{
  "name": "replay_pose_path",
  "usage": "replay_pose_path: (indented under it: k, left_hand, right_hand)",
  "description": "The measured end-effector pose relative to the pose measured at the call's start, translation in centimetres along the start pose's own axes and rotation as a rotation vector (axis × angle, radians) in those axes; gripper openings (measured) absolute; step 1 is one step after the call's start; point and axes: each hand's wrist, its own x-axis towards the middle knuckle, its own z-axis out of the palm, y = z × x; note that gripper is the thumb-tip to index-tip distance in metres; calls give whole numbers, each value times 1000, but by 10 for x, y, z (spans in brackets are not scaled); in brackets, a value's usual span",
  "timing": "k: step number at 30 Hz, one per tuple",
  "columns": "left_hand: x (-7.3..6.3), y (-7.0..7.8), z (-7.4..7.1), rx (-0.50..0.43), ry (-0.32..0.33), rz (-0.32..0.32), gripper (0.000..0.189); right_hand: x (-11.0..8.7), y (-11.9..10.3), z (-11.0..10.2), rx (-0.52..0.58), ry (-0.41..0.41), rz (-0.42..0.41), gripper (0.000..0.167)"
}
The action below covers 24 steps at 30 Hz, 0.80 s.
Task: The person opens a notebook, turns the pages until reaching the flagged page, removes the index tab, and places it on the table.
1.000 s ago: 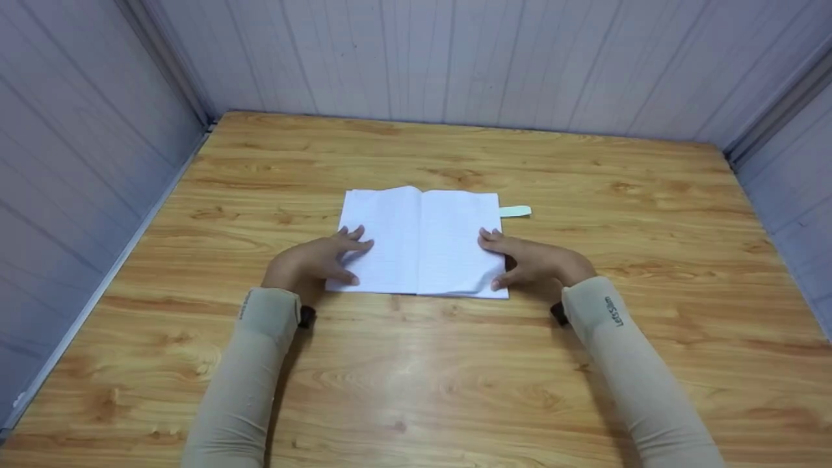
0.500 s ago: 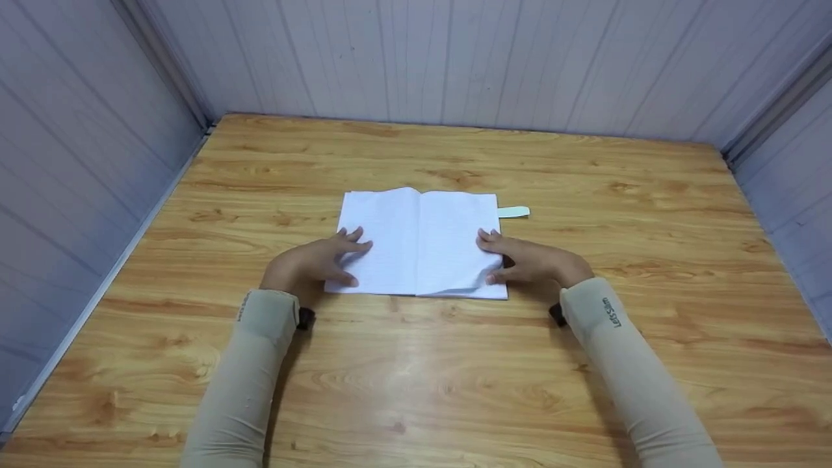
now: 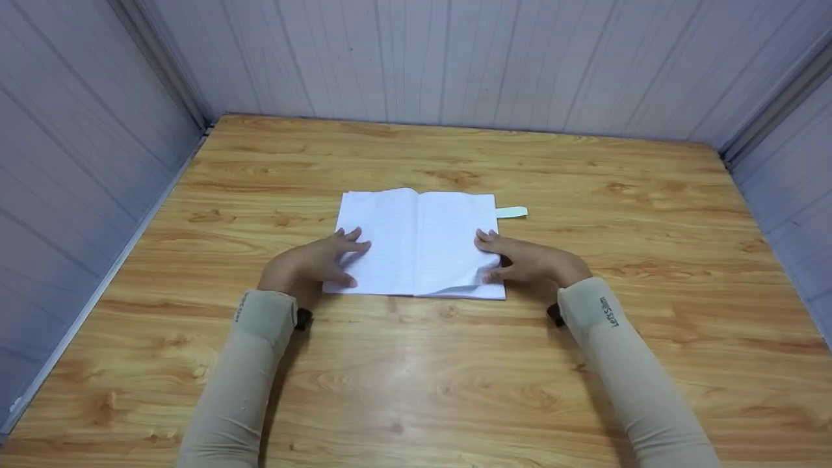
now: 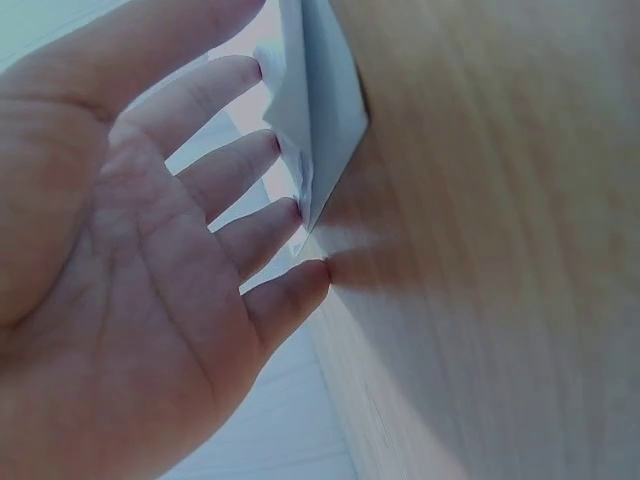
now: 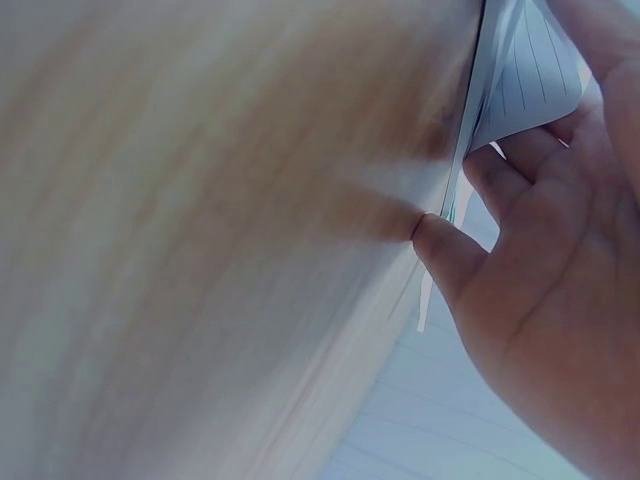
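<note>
A notebook [image 3: 383,208] lies open on the wooden table, showing faintly lined white pages. My left hand [image 3: 315,259] rests on the outer edge of the left page, fingers spread and thumb near the lower corner. On the other side, my right hand [image 3: 530,259] has its fingertips on the right page's outer edge. Its thumb pushes at the lower corner of that page, which bends upward. In the right wrist view, a lined page [image 5: 535,75] curls up between the thumb and the fingers. A pale green strip [image 3: 511,212] sticks out from the notebook's right side.
The wood-grain table [image 3: 403,364] extends around the notebook on all sides. Pale panelled walls [image 3: 416,58] border its back and both sides. Beige sleeves [image 3: 227,383] cover both forearms, with dark wrist cameras [image 3: 303,318] at the cuffs.
My right thumb has slid inward, and the right page's lower corner has lifted and buckled more. The left hand stays in place on the left page.
</note>
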Motion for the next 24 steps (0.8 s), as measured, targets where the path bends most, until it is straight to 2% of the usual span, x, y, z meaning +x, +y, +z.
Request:
replay_pose_path:
  k: [5,8,12,15,17,20,24]
  left_hand:
    - [-1,2,0,69,29,22,70]
    - [0,5,-1,124,61,60,66]
    - [2,10,-1,219,133,146,61]
    - [5,17,1,248,199,186,58]
    - [7,22,3,244,237,211,57]
    - [8,34,9,187,278,254,56]
    - [13,50,21,112,311,359,53]
  right_hand:
    - [-1,0,0,7,-1,4,79]
    - [-2,0,0,16,-4,5,79]
    - [-2,0,0,19,-3,5,79]
    - [-2,-1,-1,19,-2,11,79]
    - [-2,-1,0,21,-4,18,79]
    - [-2,-1,0,21,-6,23,79]
    - [-1,0,0,32,-10,15,78]
